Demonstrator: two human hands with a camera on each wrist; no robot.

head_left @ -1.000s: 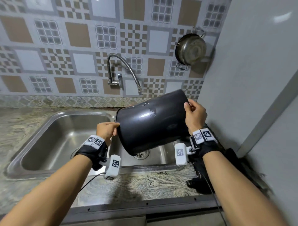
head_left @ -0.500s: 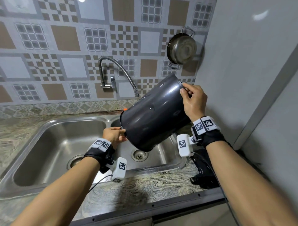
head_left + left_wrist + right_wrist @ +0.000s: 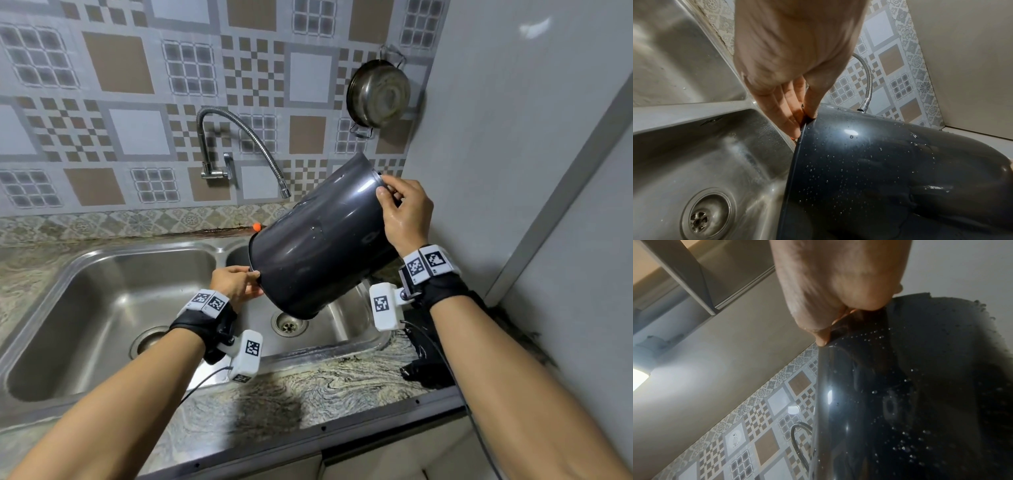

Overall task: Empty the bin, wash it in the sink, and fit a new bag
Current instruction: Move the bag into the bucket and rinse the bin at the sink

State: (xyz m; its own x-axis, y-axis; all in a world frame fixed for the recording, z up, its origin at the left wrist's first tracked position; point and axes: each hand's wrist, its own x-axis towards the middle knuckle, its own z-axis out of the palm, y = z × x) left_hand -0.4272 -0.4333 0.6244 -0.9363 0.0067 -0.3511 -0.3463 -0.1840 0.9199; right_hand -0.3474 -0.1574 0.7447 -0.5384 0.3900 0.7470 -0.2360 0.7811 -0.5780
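1. Head view: the dark grey, glossy plastic bin [image 3: 325, 246] is held in the air above the right basin of the double stainless-steel sink [image 3: 113, 294], its open mouth tipped down and to the left, over the basin's drain [image 3: 288, 323]. Compared with a second ago its closed base has swung higher, so the tilt is steeper; this reads as pouring out the last rinse water, which would mean the washing is nearly finished and the new bag still to come. The left hand [image 3: 236, 284] pinches the bin's lower rim, fingers curled onto it. The right hand [image 3: 406, 214] grips the raised base edge, thumb on the outside wall. The bendy metal tap [image 3: 239, 144] stands behind the sink with its spout just beside the bin; no water can be seen running.

2. Left wrist view: fingers [image 3: 785, 112] and thumb clamp the rim between them. Droplets bead on the bin wall, and the basin below is wet.

3. Right wrist view: the fingertips [image 3: 823, 339] hook over the bin's edge, though the dark, close picture makes the exact hold hard to judge. More droplets show.

4. Writing: no brand or label can be read on the bin; the only markings are black-and-white square code tags on the wrist bands [image 3: 424, 263].
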